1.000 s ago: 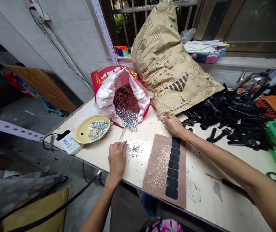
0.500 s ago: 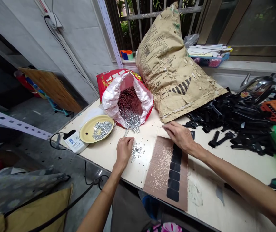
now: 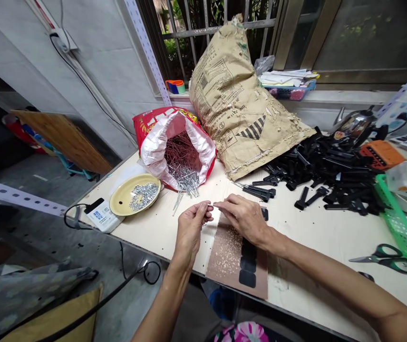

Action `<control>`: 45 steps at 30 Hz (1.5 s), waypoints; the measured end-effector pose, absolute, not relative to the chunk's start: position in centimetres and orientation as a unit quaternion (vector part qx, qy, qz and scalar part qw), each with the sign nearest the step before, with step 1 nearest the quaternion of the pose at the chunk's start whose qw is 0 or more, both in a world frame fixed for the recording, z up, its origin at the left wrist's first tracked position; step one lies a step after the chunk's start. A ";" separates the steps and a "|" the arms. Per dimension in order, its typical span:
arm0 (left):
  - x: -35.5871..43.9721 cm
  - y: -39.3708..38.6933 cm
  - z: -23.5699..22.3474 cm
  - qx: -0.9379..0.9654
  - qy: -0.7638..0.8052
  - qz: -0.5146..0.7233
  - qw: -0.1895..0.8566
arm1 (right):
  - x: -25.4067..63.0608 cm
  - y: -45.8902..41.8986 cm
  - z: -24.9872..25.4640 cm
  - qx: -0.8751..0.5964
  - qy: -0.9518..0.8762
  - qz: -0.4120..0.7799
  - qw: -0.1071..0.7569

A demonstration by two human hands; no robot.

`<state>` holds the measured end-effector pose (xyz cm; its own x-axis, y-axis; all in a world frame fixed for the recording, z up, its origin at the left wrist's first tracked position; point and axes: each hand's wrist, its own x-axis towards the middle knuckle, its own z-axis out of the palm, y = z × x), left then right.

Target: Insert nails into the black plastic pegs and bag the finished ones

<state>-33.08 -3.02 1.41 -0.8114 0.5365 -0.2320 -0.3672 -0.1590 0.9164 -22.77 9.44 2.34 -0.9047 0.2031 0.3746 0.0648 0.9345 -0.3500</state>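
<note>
My left hand (image 3: 193,221) is closed in a pinch above the table, thumb against the fingertips. My right hand (image 3: 242,216) comes from the right, its fingers pinched at almost the same spot, over the top of a brown board (image 3: 221,263) with a column of black rounded squares (image 3: 248,279). A small thin piece shows between the fingertips, too small to name. Just beyond the left hand, loose metal pins (image 3: 178,203) lie before a red-and-white bag (image 3: 152,152) filled with similar long metal pins (image 3: 185,178). Small bits of metal beneath the hands are mostly hidden.
A yellow dish (image 3: 116,202) of small metal pieces stands left beside a white box (image 3: 102,216). Behind are a large paper sack (image 3: 232,104) and a heap of black parts (image 3: 332,166). Scissors (image 3: 385,259) and a green basket (image 3: 385,213) are at right.
My hands have come together: the left moved right, away from the small metal pieces, and the right moved left. The view has shifted right. Black-handled pieces beyond the right hand are now uncovered.
</note>
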 end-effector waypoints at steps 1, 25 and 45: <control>-33.0 -3.0 1.4 0.079 0.574 0.758 0.299 | -22.7 9.5 2.4 -0.074 -0.962 0.161 0.209; -33.2 -2.7 0.1 0.228 0.701 0.628 0.249 | -20.2 9.9 1.3 -0.067 -0.965 0.009 0.253; -32.1 -2.1 -0.3 0.241 0.695 0.626 0.261 | -19.5 10.0 0.4 -0.121 -0.952 0.178 0.217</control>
